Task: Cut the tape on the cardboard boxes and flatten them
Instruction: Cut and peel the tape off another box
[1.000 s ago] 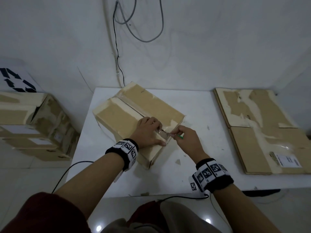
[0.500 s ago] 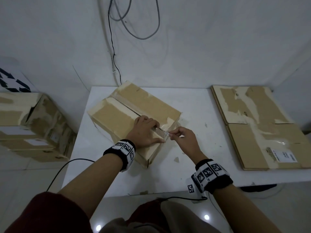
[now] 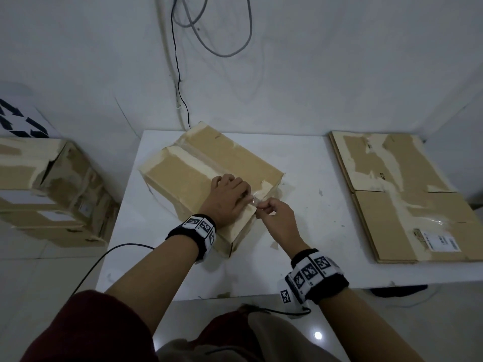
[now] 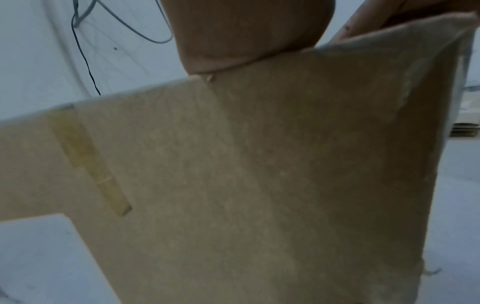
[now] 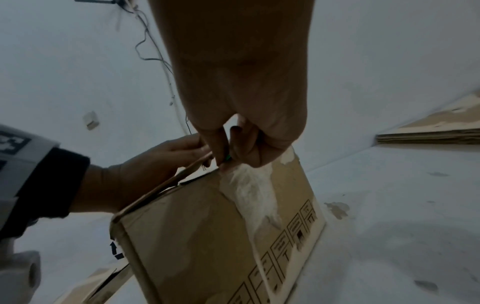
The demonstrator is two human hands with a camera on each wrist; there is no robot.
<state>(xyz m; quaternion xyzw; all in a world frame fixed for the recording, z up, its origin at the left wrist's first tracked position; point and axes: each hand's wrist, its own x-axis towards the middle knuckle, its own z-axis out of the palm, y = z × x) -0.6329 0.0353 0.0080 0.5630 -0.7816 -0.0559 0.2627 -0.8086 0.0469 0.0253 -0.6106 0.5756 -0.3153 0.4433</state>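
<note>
Left hand [image 3: 226,198] flat on the box [image 3: 183,176]; right hand [image 3: 274,218] pinches a small cutter at the tape seam's [image 3: 198,159] near end, seam running away toward the table's [image 3: 308,231] far-left corner.

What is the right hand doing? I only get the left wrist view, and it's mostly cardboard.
Observer: The right wrist view shows the right hand pinching a small green-tipped tool at the top edge of the box.
Visitor: Is anything flattened already?
Observer: Yes. In the head view, flattened cardboard lies on the table, right of the box.
Visitor: And the left hand?
Observer: The left hand rests on the box top, beside the right hand.
</note>
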